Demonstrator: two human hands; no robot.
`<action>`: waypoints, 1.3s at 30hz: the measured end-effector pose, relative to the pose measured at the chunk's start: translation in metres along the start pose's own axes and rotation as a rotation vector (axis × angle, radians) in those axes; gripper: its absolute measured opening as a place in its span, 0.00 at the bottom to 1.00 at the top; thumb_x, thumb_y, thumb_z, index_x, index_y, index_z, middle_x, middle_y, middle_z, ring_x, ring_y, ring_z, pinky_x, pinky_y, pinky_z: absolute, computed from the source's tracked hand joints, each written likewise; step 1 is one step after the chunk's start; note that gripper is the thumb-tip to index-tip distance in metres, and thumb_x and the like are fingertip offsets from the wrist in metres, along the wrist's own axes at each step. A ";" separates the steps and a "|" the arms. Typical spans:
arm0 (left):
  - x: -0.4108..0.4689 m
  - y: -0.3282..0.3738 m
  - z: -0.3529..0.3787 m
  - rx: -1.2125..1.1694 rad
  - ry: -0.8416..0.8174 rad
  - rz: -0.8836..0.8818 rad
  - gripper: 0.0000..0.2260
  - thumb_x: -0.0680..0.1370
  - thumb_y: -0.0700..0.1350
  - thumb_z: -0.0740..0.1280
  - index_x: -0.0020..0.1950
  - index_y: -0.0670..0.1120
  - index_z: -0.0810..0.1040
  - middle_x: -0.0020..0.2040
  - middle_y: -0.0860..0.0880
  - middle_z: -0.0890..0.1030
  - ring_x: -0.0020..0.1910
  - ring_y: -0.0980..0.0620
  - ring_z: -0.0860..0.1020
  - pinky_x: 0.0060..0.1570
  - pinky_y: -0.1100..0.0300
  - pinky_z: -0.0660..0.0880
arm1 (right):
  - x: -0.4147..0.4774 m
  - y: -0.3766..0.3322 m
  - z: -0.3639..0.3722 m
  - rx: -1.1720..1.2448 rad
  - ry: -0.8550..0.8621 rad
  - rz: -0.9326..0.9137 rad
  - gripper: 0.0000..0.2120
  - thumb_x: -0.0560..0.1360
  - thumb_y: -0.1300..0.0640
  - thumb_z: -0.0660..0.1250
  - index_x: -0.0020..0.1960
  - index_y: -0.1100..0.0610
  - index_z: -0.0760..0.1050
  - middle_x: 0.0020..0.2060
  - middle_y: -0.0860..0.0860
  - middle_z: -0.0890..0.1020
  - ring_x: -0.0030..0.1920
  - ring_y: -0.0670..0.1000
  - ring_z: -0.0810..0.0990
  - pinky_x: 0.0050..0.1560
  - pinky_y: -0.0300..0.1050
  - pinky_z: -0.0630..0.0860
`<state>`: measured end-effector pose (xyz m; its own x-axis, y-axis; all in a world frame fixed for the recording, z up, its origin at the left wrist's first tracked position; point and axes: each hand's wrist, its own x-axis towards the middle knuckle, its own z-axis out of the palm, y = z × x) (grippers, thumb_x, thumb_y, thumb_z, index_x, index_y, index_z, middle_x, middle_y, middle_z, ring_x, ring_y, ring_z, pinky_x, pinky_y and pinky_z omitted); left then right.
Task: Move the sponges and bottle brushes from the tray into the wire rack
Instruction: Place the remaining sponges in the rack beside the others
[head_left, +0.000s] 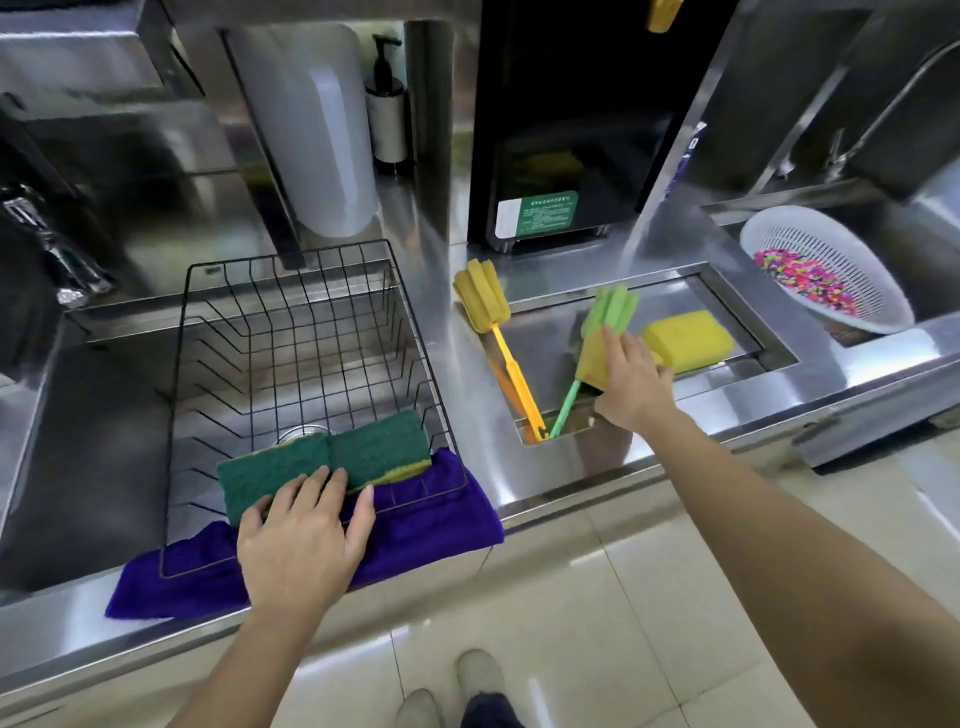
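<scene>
A black wire rack (400, 291) sits in the sink on the left. Two green scouring sponges lie at its near end. My left hand (304, 540) rests on the left sponge (265, 473) with fingers over its near edge; the right sponge (382, 449) leans beside it. In the recessed steel tray (727, 291), my right hand (634, 387) grips a yellow sponge (592, 361) lying over the green bottle brush (610, 309). A yellow bottle brush (480, 301) lies to the left, its head on the tray's rim. Another yellow sponge (688, 340) lies to the right.
A purple cloth (431, 519) hangs over the counter edge under the rack's front. A white colander (852, 244) with coloured bits sits in the right sink. Behind stand a black appliance (561, 156), a soap pump bottle (387, 114) and a large white roll (322, 135).
</scene>
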<state>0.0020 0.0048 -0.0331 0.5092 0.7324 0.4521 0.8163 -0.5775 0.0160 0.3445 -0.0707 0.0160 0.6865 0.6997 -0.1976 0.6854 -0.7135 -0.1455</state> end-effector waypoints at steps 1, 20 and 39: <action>0.000 -0.001 0.000 -0.001 0.013 0.002 0.24 0.81 0.55 0.55 0.48 0.40 0.84 0.48 0.42 0.85 0.47 0.42 0.83 0.43 0.48 0.72 | -0.002 0.003 0.003 -0.010 -0.003 0.010 0.44 0.68 0.62 0.66 0.76 0.53 0.45 0.75 0.55 0.57 0.75 0.56 0.54 0.70 0.61 0.57; -0.001 0.000 0.005 -0.006 0.075 -0.001 0.24 0.81 0.57 0.55 0.46 0.43 0.85 0.46 0.46 0.85 0.45 0.46 0.83 0.46 0.50 0.75 | -0.004 -0.116 -0.071 0.821 0.235 -0.342 0.37 0.67 0.65 0.71 0.71 0.53 0.58 0.58 0.56 0.67 0.53 0.53 0.69 0.51 0.28 0.70; 0.000 0.000 0.008 -0.039 0.041 -0.022 0.21 0.77 0.58 0.58 0.46 0.44 0.84 0.47 0.47 0.85 0.47 0.48 0.82 0.45 0.52 0.76 | -0.010 -0.268 0.041 0.796 -0.514 -0.500 0.34 0.64 0.66 0.76 0.56 0.51 0.55 0.56 0.55 0.68 0.57 0.53 0.71 0.57 0.50 0.74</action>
<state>0.0038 0.0073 -0.0399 0.4791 0.7302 0.4871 0.8156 -0.5755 0.0604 0.1440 0.1123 0.0172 0.0597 0.9529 -0.2975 0.3778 -0.2974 -0.8768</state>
